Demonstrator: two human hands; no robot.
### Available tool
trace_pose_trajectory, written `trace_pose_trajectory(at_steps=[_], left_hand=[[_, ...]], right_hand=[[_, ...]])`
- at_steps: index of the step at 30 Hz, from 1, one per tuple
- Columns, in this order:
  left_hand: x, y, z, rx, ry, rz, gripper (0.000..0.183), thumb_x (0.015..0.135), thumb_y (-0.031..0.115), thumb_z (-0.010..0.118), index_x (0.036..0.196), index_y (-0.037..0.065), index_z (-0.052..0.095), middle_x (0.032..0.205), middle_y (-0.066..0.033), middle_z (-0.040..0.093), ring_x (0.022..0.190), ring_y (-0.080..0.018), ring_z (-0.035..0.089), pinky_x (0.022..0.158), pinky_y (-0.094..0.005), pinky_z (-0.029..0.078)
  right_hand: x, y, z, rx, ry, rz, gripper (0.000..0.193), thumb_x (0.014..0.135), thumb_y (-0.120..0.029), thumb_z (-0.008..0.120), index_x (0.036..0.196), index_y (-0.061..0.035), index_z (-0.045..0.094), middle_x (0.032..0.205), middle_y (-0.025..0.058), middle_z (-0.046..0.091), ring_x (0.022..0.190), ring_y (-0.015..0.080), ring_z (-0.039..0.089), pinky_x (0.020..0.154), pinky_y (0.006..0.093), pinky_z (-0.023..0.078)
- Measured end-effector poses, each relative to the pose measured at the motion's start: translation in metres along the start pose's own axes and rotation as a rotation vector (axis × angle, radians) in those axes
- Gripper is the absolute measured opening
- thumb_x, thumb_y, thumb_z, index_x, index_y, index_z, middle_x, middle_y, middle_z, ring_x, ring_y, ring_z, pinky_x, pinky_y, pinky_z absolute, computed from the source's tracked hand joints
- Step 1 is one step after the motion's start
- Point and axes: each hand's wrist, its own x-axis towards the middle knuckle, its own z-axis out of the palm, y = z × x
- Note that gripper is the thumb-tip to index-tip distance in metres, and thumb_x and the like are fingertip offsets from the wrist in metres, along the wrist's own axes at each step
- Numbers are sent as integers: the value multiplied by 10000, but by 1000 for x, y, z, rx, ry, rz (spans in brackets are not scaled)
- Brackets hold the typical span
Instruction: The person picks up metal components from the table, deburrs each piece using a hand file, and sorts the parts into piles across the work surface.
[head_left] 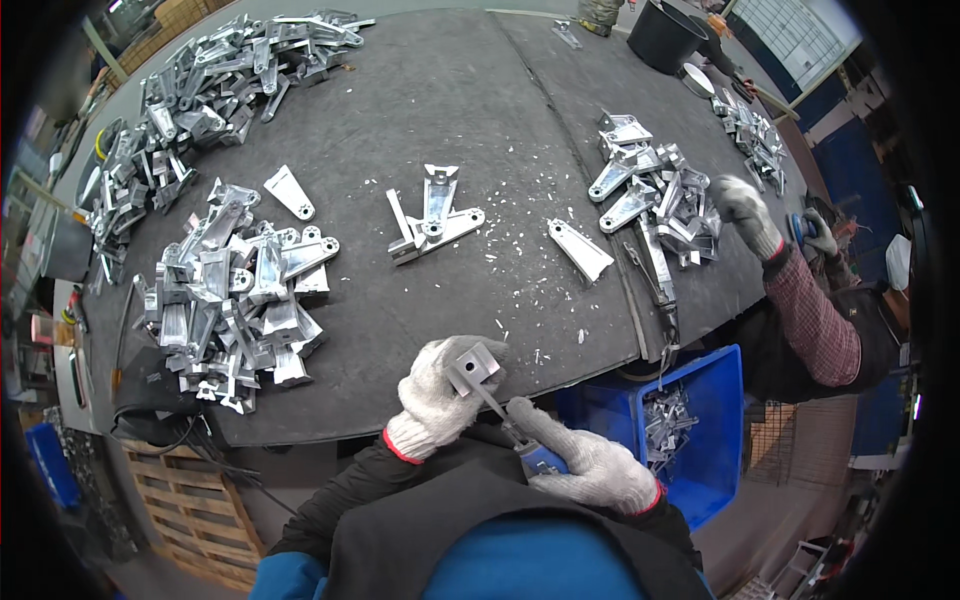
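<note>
While in right grip (598, 462), tool (540, 458) diagonal, tip (487, 397) forward-left.

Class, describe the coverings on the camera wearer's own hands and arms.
The left hand and right hand each wear an off-white knitted fabric glove with a red cuff edge. Long black fabric sleeves cover both forearms; blue fabric shows higher on the left.

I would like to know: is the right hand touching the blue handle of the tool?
Touching. The head view shows the gloved right hand gripping the blue handle, with no gap between them.
</note>
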Motion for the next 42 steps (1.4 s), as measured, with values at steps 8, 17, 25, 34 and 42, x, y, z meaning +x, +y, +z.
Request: trace_pose_trajectory(at_steps=[8,17,25,34,42], left_hand=[[5,9,7,28,47,-69,318,780,-5,769,1087,71,744,964,-87,767,874,-249,739,825,-368,584],[9,6,4,145,-47,-83,316,834,-12,788,1137,47,718,1026,-69,756,929,-159,726,825,-314,594],[16,18,6,202,-55,-90,307,847,42,776,1148,62,720,963,-65,758,897,-154,720,818,-318,581],[18,13,10,314,-17,-115,359,798,137,803,1140,77,712,981,-124,756,868,-346,737,855,-430,563],[20,30,11,365,-1,-165,320,799,106,795,1099,36,707,904,-133,750,833,-328,748,797,-415,578]], right_hand=[[6,-38,11,-486,74,364,810,927,-207,672,1642,-240,293,1031,228,657,834,423,713,724,498,602],[4,-34,14,-466,172,333,778,906,-214,681,1615,-238,363,1037,212,666,764,399,720,672,484,607],[2,-13,29,-970,304,266,749,897,-222,676,1573,-431,429,822,147,595,527,316,643,444,465,530],[5,-19,28,-1214,313,306,652,980,-218,571,1558,-487,435,799,110,554,521,255,627,432,406,527],[6,-24,20,-1100,356,385,687,959,-179,574,1556,-489,434,821,118,562,571,280,656,487,421,563]])
